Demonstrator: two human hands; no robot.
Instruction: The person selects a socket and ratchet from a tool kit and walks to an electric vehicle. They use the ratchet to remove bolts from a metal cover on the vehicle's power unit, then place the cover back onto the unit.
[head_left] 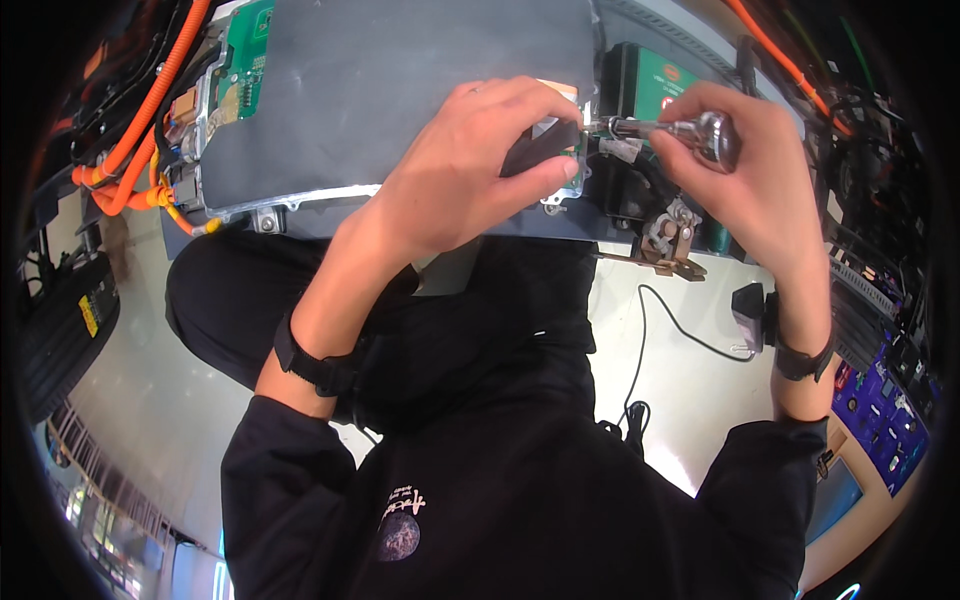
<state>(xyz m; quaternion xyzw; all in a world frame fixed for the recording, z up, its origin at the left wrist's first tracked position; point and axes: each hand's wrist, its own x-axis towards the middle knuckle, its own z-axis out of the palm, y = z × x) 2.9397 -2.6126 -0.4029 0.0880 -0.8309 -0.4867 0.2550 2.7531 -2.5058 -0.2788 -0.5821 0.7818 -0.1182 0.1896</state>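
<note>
A large flat grey metal housing [400,90] with a green circuit board [245,55] at its left end lies in front of me. My left hand [470,165] rests on its right edge, fingers closed around a black handle [540,145]. My right hand [745,165] grips a chrome ratchet head [712,135] whose shaft [625,126] runs left to the housing's corner, beside my left fingertips. Both wrists wear black bands.
Thick orange cables [135,150] run along the housing's left side. A black and green module [655,85] and a metal bracket [672,235] sit right of the housing. A thin black cord [645,340] lies on the pale floor. A blue tool tray [885,420] stands at right.
</note>
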